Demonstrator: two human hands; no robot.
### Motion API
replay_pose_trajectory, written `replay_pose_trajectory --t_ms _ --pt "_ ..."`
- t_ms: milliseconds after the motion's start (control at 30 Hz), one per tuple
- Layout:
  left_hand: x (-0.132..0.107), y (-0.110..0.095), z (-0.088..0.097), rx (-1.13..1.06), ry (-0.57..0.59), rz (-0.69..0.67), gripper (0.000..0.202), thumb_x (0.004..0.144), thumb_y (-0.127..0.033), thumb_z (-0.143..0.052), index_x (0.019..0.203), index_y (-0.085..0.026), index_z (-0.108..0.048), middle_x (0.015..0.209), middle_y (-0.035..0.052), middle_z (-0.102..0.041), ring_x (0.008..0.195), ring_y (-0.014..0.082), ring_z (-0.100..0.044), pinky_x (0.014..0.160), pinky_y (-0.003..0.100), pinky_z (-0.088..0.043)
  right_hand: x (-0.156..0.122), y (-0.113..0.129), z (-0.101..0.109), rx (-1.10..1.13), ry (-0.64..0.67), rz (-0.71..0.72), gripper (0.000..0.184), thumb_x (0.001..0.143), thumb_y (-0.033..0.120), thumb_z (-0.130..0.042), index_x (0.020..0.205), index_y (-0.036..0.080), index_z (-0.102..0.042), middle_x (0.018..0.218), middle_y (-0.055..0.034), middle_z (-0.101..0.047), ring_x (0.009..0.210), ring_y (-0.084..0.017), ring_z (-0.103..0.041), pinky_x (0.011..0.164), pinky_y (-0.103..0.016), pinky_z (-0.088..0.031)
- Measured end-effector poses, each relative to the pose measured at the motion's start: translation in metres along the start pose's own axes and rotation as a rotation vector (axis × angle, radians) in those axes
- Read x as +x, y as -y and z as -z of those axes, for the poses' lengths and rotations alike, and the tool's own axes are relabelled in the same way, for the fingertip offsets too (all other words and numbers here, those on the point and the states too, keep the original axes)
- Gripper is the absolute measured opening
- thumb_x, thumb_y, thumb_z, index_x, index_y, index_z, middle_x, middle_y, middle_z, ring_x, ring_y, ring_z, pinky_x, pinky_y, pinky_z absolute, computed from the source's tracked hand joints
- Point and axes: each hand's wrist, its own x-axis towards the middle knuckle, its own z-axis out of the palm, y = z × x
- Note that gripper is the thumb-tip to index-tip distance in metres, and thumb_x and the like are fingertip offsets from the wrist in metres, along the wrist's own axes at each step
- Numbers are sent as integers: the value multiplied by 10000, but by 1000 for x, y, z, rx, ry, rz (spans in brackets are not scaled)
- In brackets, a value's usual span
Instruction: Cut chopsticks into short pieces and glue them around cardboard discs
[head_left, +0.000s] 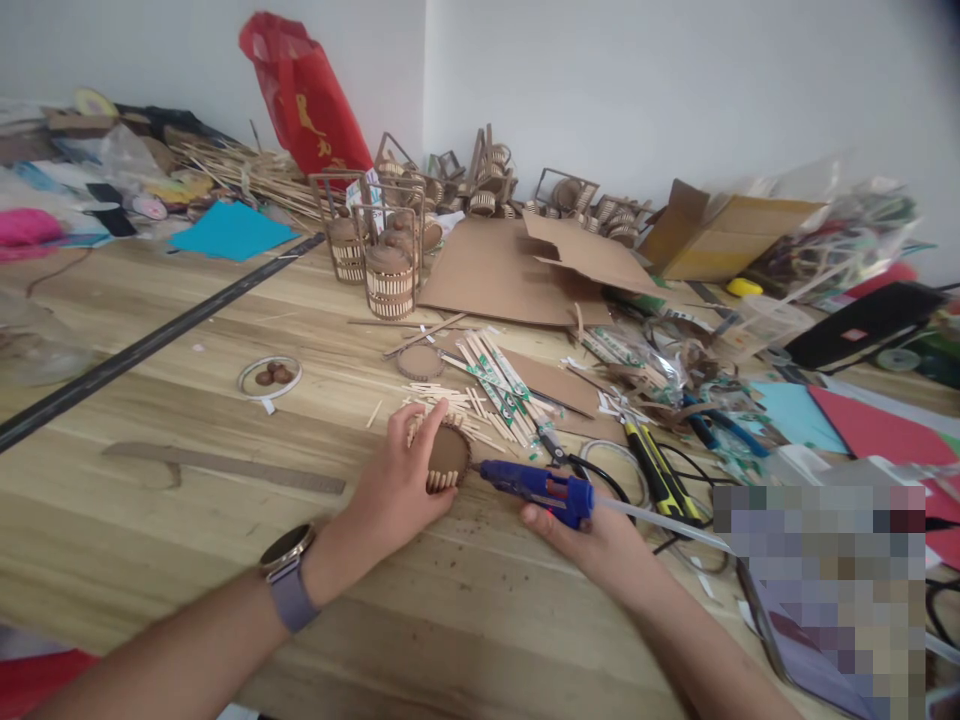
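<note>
Glue gun [534, 486], blue plastic, is gripped by your right hand [604, 545], nozzle [484, 468] at the round brown cardboard piece [451, 452] your left hand [394, 485] clasps.

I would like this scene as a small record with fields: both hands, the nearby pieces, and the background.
Left hand: holds a round cardboard piece partly edged with short sticks
Right hand: holds a blue glue gun, nozzle toward that piece's edge
Left wrist: watch
Beyond the hands: loose pale sticks
Left side: white ring around brown balls
Right side: yellow-and-black tool
Background: red bag, leaning
</note>
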Motion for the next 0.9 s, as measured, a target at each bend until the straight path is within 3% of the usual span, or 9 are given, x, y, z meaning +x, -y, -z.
replay_pose_trajectory --t_ms 233,467,900 --pt "1 1 0 2 -2 -3 1025 647 -98 -760 1456 -279 -158 1299 135 -339 1244 345 -431 997 535 -464 0 0 -3 -55 75 24 366 812 475 -573 918 145 -690 857 -100 -740 771 -240 -685 691 -330 -557" --pt "0 1 0 1 7 -5 1006 655 -99 -750 1462 -252 -169 1298 147 -342 1234 346 -441 959 499 -498 -2 0 -4 -127 80 90 338 841 458 -555 887 148 -682 824 -93 -722 716 -225 -665 653 -317 -531" --pt "1 0 1 -7 -1 -8 1015 668 -94 -733 1462 -308 -138 1300 127 -342 1249 342 -435 1000 543 -459 -3 -1 -7 -172 50 183 207 860 375 -575 772 198 -634 757 -38 -677 690 -188 -646 635 -274 -487"
